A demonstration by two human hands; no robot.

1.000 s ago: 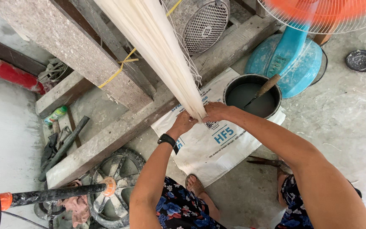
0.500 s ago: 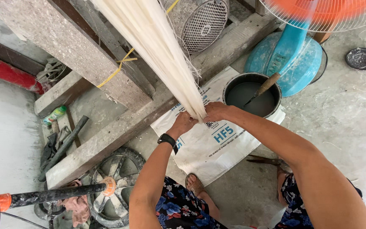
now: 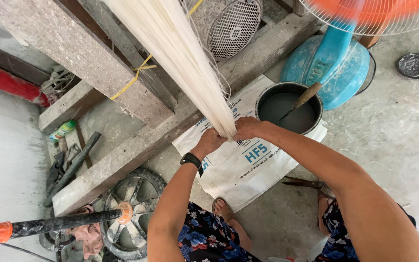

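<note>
A thick bundle of pale cream strands (image 3: 180,58) hangs from above and narrows to its lower end in front of me. My left hand (image 3: 210,141), with a black watch on the wrist, grips the bundle's tip from the left. My right hand (image 3: 248,128) pinches the same tip from the right, touching the left hand. Under the hands lies a white printed sack (image 3: 248,170) on the concrete floor. Behind it stands a dark bucket (image 3: 288,104) of grey liquid with a wooden-handled tool leaning in it.
A blue fan base (image 3: 330,68) with an orange spinning fan stands at the back right. Rough wooden beams (image 3: 136,140) cross the left. Also there: a fan grille (image 3: 233,29), a red cylinder (image 3: 18,86), a dark dish (image 3: 414,65), an old fan guard (image 3: 132,218), tools.
Both hands stay clamped on the bundle's tip; only a slight shift of the view. Nothing else has visibly moved.
</note>
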